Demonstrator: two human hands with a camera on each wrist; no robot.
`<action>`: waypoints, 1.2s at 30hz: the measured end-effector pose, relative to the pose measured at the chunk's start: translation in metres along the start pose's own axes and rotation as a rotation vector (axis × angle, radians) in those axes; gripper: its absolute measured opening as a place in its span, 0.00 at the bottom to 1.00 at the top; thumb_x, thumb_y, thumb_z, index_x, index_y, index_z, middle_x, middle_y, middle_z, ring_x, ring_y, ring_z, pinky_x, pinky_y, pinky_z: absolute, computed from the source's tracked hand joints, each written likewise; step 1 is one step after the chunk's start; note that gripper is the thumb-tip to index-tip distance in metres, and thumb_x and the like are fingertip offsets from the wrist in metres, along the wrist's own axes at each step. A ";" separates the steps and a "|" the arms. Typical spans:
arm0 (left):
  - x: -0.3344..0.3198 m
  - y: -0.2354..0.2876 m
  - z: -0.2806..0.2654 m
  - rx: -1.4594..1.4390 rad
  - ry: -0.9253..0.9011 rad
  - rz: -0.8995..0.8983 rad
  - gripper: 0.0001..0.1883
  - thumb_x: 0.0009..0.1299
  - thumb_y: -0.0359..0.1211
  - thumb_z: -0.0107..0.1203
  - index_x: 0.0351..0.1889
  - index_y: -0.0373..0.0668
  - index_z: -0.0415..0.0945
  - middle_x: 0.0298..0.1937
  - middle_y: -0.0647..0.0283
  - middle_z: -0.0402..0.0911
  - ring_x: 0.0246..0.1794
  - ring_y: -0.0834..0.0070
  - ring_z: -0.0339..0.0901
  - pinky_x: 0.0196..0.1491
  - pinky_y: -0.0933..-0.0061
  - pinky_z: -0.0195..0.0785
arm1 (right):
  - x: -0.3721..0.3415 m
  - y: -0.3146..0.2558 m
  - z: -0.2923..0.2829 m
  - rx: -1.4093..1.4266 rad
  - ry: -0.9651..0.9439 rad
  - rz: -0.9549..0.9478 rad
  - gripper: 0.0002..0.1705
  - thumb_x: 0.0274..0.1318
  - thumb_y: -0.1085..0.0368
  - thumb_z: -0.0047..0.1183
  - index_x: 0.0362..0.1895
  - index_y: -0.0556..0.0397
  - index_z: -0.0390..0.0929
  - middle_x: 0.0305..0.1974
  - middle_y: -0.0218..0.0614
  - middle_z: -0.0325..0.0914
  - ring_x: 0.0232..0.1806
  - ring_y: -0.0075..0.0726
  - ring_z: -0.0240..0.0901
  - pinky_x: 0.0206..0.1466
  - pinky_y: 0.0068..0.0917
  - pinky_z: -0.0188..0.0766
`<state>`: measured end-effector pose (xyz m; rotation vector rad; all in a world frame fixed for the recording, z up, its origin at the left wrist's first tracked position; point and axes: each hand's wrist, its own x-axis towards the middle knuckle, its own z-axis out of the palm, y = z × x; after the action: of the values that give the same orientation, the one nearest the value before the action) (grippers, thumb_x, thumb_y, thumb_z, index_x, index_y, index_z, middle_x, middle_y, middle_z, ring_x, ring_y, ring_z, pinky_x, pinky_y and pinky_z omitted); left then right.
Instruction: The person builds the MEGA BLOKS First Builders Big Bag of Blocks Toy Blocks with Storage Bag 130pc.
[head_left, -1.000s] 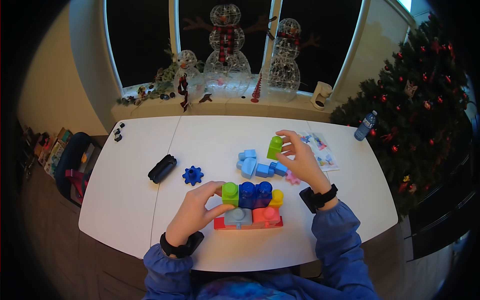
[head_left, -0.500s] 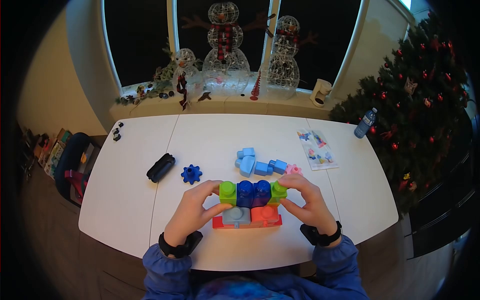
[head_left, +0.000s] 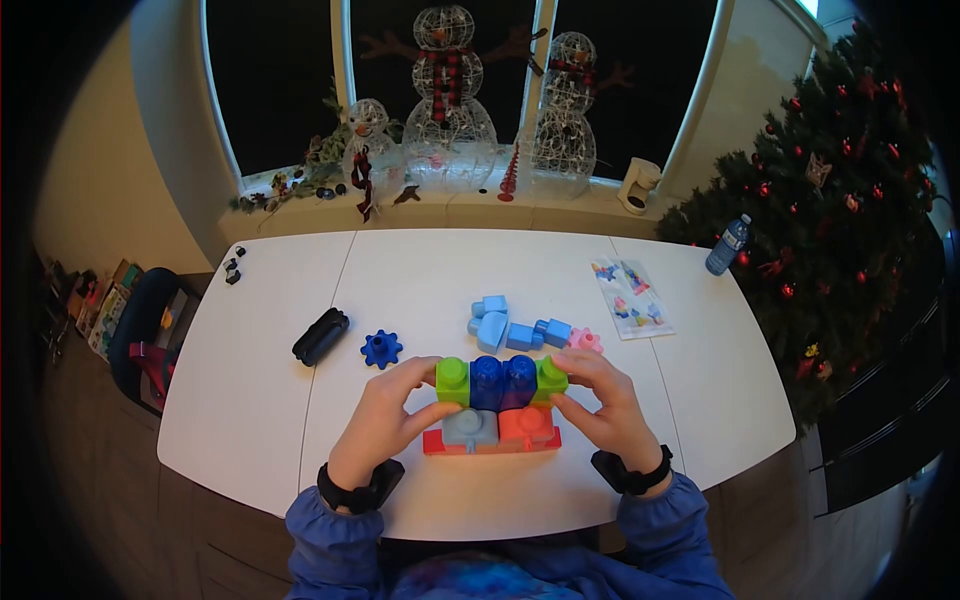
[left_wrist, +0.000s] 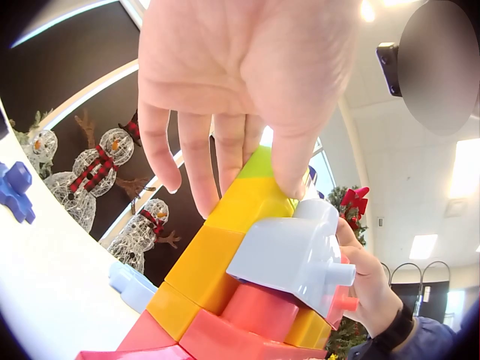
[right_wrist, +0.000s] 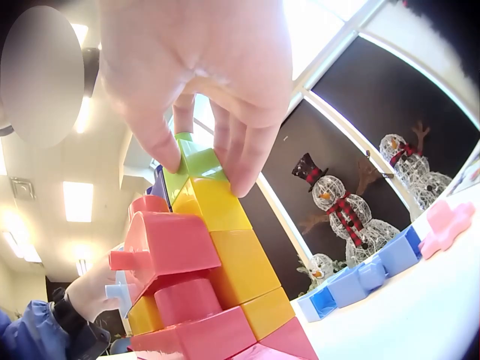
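A structure of toy building blocks stands on the white table (head_left: 250, 420) before me, on a red base (head_left: 434, 443). Its top row runs from a left green block (head_left: 453, 382) over two dark blue blocks (head_left: 503, 380) to a right green block (right_wrist: 202, 161). My left hand (head_left: 385, 412) pinches the left green block between thumb and fingers. At the other end, my right hand (head_left: 612, 408) grips the right green block, seated on a yellow block (right_wrist: 217, 206). Lower on the front sit a pale grey-blue block (left_wrist: 281, 247) and a coral block (right_wrist: 176, 244), side by side.
Behind the structure lie several light blue blocks (head_left: 490, 328) and a pink gear-shaped piece (head_left: 585, 341). A dark blue gear piece (head_left: 381, 349) and a black case (head_left: 321, 336) are to the left. Farther right are a picture sheet (head_left: 633, 300) and a water bottle (head_left: 728, 246).
My right hand has brought a green block down from the upper right onto the yellow block at the structure's right end. The left hand keeps its hold on the left green block.
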<state>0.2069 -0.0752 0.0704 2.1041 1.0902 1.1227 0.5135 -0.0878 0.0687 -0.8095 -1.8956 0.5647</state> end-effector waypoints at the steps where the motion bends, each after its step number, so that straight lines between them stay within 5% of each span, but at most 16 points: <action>1: 0.001 -0.001 0.000 0.002 0.007 0.003 0.27 0.64 0.36 0.76 0.58 0.37 0.80 0.46 0.56 0.87 0.44 0.61 0.82 0.51 0.65 0.75 | 0.001 0.000 0.001 0.002 -0.001 0.004 0.29 0.61 0.76 0.65 0.67 0.52 0.78 0.60 0.46 0.80 0.60 0.46 0.80 0.60 0.35 0.81; 9: 0.006 -0.007 0.000 0.013 0.002 0.016 0.27 0.65 0.36 0.75 0.59 0.37 0.80 0.46 0.54 0.87 0.45 0.58 0.82 0.52 0.63 0.76 | 0.010 0.001 0.001 0.018 -0.014 0.010 0.26 0.65 0.72 0.63 0.67 0.51 0.78 0.60 0.44 0.81 0.58 0.43 0.81 0.61 0.34 0.81; 14: 0.007 -0.007 -0.001 0.028 -0.005 0.029 0.27 0.65 0.36 0.74 0.59 0.37 0.79 0.47 0.54 0.87 0.47 0.58 0.83 0.52 0.64 0.76 | 0.033 0.025 -0.020 0.096 -0.040 0.265 0.21 0.70 0.65 0.60 0.65 0.51 0.79 0.58 0.43 0.82 0.58 0.43 0.82 0.59 0.36 0.80; 21: 0.007 -0.007 -0.001 0.021 -0.021 0.013 0.27 0.65 0.36 0.75 0.60 0.38 0.79 0.48 0.55 0.86 0.47 0.60 0.83 0.52 0.64 0.76 | 0.049 0.126 -0.017 -0.564 -0.259 0.186 0.23 0.60 0.63 0.65 0.59 0.49 0.80 0.49 0.43 0.83 0.53 0.53 0.80 0.56 0.49 0.75; 27: 0.007 0.000 -0.001 -0.017 -0.043 -0.014 0.29 0.66 0.35 0.75 0.63 0.39 0.78 0.53 0.58 0.86 0.51 0.63 0.83 0.56 0.64 0.76 | 0.055 0.139 -0.015 -0.715 -0.437 0.183 0.27 0.56 0.66 0.64 0.61 0.47 0.78 0.50 0.42 0.83 0.51 0.52 0.81 0.54 0.49 0.76; 36: 0.017 0.012 0.008 -0.144 -0.014 -0.007 0.33 0.65 0.31 0.75 0.68 0.42 0.74 0.57 0.57 0.83 0.57 0.66 0.82 0.62 0.66 0.74 | 0.088 0.023 -0.019 -0.108 0.127 0.127 0.34 0.53 0.73 0.65 0.66 0.50 0.74 0.52 0.41 0.82 0.54 0.40 0.86 0.58 0.34 0.79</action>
<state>0.2245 -0.0682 0.0821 1.9919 0.9795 1.1456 0.5092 -0.0063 0.1133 -1.0182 -1.7787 0.4799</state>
